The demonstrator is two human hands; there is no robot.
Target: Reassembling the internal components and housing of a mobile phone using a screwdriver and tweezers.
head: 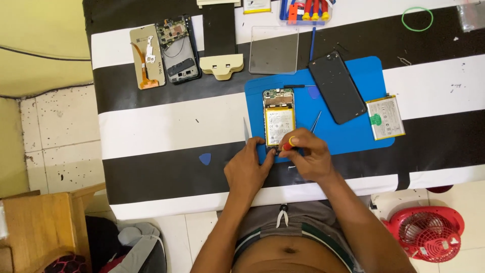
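— Phone [278, 117], opened, one of them under my hands: it lay on the one blue mat [353, 129], near its front edge, yellow battery showing.

— Anything else apart nearby?

— One more stripped phone [178, 49] far left, one dark back cover [337, 87], one loose battery [385, 117]. My left hand [248, 169] pressed its fingers on the phone's bottom corner; my right hand [309, 154] pinched one red-handled screwdriver [288, 145]. Two blue picks [204, 159] lay about.
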